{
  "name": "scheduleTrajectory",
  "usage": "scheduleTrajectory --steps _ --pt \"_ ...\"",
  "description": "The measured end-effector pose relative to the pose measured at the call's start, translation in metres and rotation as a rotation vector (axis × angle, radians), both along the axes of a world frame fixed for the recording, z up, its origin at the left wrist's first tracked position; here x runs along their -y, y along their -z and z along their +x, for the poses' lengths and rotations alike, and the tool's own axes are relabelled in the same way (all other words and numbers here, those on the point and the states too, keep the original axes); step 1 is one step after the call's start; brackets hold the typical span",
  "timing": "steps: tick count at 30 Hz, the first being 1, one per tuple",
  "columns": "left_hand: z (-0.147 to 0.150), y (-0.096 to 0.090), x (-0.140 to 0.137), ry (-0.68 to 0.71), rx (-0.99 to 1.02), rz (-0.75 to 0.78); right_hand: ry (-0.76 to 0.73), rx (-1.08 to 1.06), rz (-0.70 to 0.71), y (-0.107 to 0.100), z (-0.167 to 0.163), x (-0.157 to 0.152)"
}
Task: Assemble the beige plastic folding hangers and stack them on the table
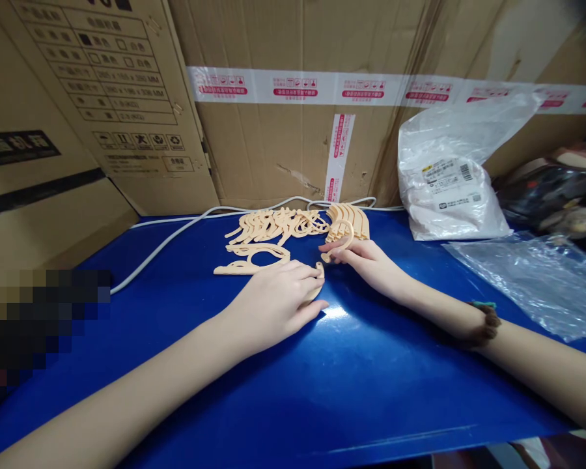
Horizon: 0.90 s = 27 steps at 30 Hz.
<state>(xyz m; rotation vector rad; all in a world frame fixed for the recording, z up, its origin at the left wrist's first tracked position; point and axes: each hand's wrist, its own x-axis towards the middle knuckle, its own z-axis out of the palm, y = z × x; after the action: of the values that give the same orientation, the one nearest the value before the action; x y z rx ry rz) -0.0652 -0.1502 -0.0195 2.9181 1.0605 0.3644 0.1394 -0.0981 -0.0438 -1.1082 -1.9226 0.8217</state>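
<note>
peach plastic hook pinched in right hand fingers near tabletop rear edge; left hand lies flat, fingers together, covering another hook.

Even, fairly bright overhead light. Specular glare patch on the glossy blue bench, just beside the left hand; soft shadows under both forearms. Wide-angle distortion bends cardboard boxes at edges. Centre sharp; corners soft. Pixelated block at lower left; clear plastic bag shows sheen.
</note>
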Motion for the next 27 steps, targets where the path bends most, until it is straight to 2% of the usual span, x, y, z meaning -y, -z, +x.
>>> scheduleTrajectory --steps 8,14,17,20,23,27 --pt "-0.005 -0.002 -0.001 -0.047 0.013 0.048 -0.039 -0.095 -0.079 -0.002 -0.002 0.001" --pt "-0.003 0.002 0.000 -0.167 0.013 0.145 -0.067 -0.121 -0.145 -0.004 -0.003 0.001" --pt "-0.001 0.003 -0.001 -0.218 0.026 0.082 -0.074 -0.146 -0.174 -0.003 -0.003 0.001" --pt "0.001 0.006 -0.002 -0.246 0.125 -0.047 -0.061 -0.181 -0.209 -0.003 -0.003 0.001" --pt "0.001 0.009 -0.002 -0.242 0.234 -0.160 -0.046 -0.202 -0.241 -0.005 -0.004 0.002" --pt "0.000 0.013 -0.004 -0.227 0.298 -0.231 -0.019 -0.210 -0.262 -0.008 -0.004 0.004"
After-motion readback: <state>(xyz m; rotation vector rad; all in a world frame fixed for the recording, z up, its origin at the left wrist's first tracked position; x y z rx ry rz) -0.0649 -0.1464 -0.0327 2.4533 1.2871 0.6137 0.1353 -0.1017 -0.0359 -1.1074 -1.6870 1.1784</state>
